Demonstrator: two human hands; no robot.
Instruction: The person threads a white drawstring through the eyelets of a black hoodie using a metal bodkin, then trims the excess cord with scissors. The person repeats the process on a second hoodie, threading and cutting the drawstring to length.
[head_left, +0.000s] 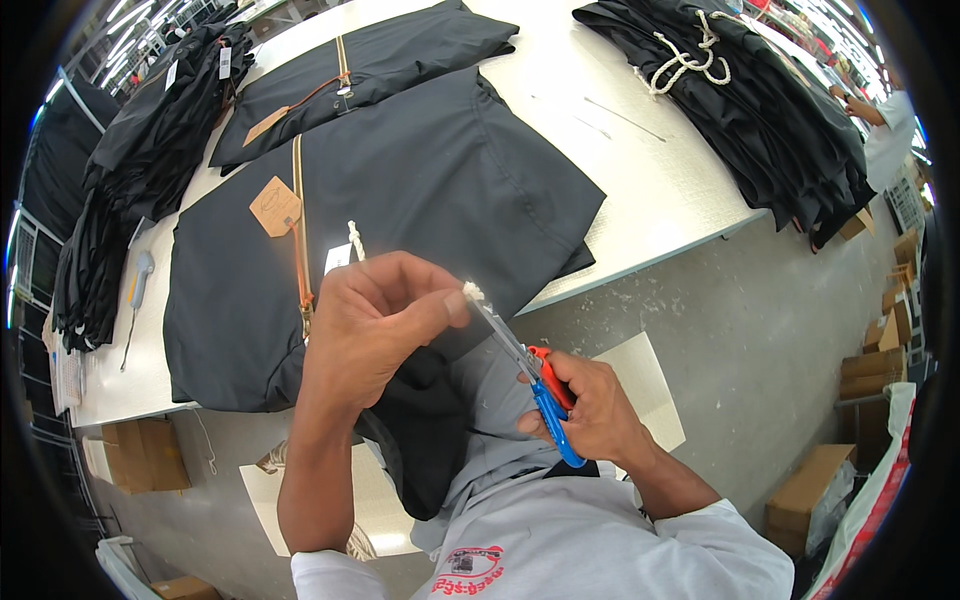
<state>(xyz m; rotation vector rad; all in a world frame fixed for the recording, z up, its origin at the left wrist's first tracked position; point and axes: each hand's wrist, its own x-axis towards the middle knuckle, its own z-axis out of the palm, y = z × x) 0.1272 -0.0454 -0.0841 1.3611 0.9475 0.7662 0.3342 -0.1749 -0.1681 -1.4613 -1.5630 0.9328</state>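
My left hand (379, 319) pinches a white cord, whose frayed end (472, 291) pokes out past the thumb and fingertip. In my right hand (600, 405) are scissors (551, 405) with one red and one blue handle. Their blades point up and left, and the tips meet the cord's frayed end. Beneath my left hand a dark garment (420, 195) with a brass zipper lies on the table, part of it hanging over the edge. A brown paper tag (275, 206) hangs from its zipper on an orange strap. A knotted cord end (355, 234) shows behind my left hand.
A second dark garment (405, 60) lies farther back on the pale table (645, 172). Piles of dark garments stand at left (150, 165) and right (750, 97). A grey-orange handled tool (140, 279) lies at the table's left. Cardboard boxes (810, 491) stand on the floor; a person (889, 131) stands beyond the right pile.
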